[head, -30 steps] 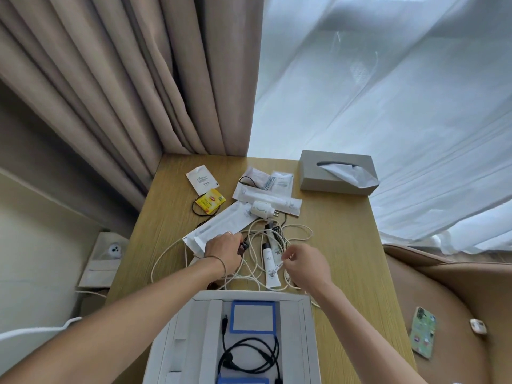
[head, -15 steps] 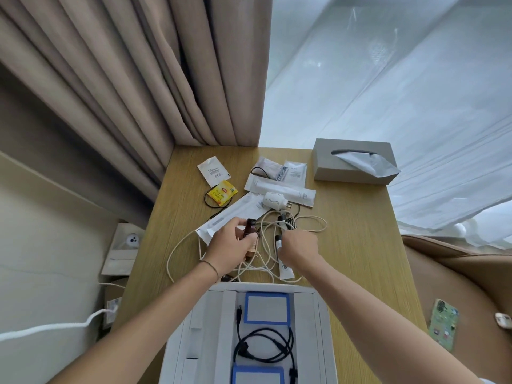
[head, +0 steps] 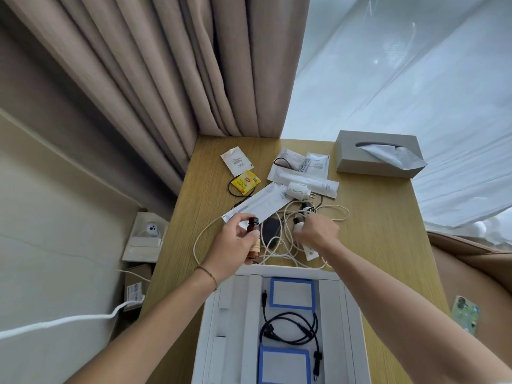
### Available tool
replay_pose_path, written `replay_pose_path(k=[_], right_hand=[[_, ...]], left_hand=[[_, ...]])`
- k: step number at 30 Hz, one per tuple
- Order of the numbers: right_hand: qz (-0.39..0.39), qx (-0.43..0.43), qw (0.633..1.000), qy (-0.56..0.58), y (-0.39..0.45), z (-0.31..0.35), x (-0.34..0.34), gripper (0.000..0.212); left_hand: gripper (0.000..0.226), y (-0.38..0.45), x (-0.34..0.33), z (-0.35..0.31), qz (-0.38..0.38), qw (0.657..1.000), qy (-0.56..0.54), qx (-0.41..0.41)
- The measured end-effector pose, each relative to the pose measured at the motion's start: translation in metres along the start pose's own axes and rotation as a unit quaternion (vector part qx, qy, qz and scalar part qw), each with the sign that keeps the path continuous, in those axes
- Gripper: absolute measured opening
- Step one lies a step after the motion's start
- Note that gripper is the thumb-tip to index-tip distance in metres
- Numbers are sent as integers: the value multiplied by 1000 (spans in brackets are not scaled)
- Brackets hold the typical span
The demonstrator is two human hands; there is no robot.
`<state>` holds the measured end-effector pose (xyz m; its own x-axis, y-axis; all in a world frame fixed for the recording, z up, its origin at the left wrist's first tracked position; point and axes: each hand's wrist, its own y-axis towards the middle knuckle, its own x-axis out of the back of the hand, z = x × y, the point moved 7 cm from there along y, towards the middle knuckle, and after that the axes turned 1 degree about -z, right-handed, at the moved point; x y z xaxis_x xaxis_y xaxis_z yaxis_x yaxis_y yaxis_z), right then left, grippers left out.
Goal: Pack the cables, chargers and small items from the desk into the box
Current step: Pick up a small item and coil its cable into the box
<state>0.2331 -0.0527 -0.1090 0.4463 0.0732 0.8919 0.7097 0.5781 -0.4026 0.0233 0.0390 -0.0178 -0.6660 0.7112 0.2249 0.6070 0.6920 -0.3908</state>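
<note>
While my left hand [head: 235,246] holds the small brown glass bottle with the dark screw cap [head: 253,239] just above the wooden tabletop [head: 374,245], my grip there is clamped around the bottle's body, fingers wrapped on the labelled part with the cap standing clear above them. My right hand [head: 318,232] is closed on the small white plastic tube [head: 307,246], whose lower end pokes out below my palm; I cannot tell how firmly I have it. Both sit in the middle of the tangled cream-white cable [head: 279,253], just beyond the far edge of the open white cardboard box [head: 346,314], which already holds a coiled black cable [head: 288,328] and two blue-framed cards [head: 292,293].

I judge the bottle to be light but rigid, smooth and breakable, so it is best taken round the body, not by the cap, and set down gently. The tube looks soft and squeezable; a hold near the stiffer capped end should keep it from buckling or slipping. The cream cable is limp and looped around the dark grey flat item [head: 270,231], which I cannot identify; it will likely drag its neighbours unless gathered into a bundle first.

Farther back lie the round white plug adapter [head: 296,191], a yellow tea-bag sachet [head: 246,182] on a thin black cord [head: 231,189], and several flat white paper sachets [head: 237,159], all light and easy to pinch by an edge. The grey tissue box [head: 376,159] stands at the far right corner.
</note>
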Motion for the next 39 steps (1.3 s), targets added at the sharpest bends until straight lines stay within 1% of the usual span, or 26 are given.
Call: replay_pose_path(k=[2, 4, 7, 10, 13, 16, 18, 19, 21, 23, 25, 26, 28, 29, 31, 33, 35, 37, 39], right_hand=[[-36, 5, 998, 53, -3, 3, 11, 36], [-80, 28, 990, 113, -12, 9, 28, 38], [-148, 75, 963, 214, -39, 17, 59, 38], [-178, 111, 936, 281, -74, 25, 82, 40], [-156, 132, 919, 338, -106, 30, 88, 34], [-126, 135, 900, 394, -135, 26, 82, 22], [-103, 130, 887, 432, -154, 22, 72, 22], [-87, 123, 884, 443, -163, 19, 65, 22], [-50, 108, 886, 448, -178, 13, 48, 14], [-21, 101, 897, 430, -190, 7, 29, 7], [-6, 103, 919, 381, -199, 2, 12, 12], [-4, 113, 934, 339, -201, 1, 4, 14], [-13, 138, 964, 227, -200, 1, -11, 14], [-18, 150, 974, 169, -197, 2, -17, 13], [-4, 180, 981, 67, -190, 9, -31, 11], [38, 220, 974, -27, -185, 16, -50, 13], [86, 262, 955, -110, -184, 22, -70, 21], [114, 293, 933, -173, -185, 23, -85, 25], [133, 307, 919, -210, -186, 22, -97, 24]], left_hand=[[23, -7, 7, 1, 5, 1000, 11, -14], [19, -16, 14, 2, 13, 998, 41, -35], [18, -30, 20, 7, 38, 987, 138, -73], [21, -46, 18, 11, 57, 956, 264, -110], [24, -59, 9, 14, 83, 929, 337, -131], [30, -70, 0, 18, 91, 898, 395, -170], [25, -80, -8, 27, 107, 888, 409, -179], [22, -83, -11, 32, 118, 885, 415, -176], [14, -89, -18, 44, 134, 882, 420, -169], [10, -93, -22, 53, 142, 881, 421, -161], [10, -96, -25, 61, 142, 882, 423, -149], [11, -97, -25, 63, 135, 883, 425, -146], [23, -99, -26, 62, 111, 877, 441, -158], [30, -100, -26, 61, 99, 873, 448, -167], [38, -103, -24, 59, 76, 871, 450, -183], [38, -104, -18, 56, 54, 878, 437, -188], [33, -104, -11, 55, 42, 886, 426, -180], [30, -104, -3, 56, 30, 899, 406, -159], [32, -103, 2, 58, 23, 909, 394, -136]])
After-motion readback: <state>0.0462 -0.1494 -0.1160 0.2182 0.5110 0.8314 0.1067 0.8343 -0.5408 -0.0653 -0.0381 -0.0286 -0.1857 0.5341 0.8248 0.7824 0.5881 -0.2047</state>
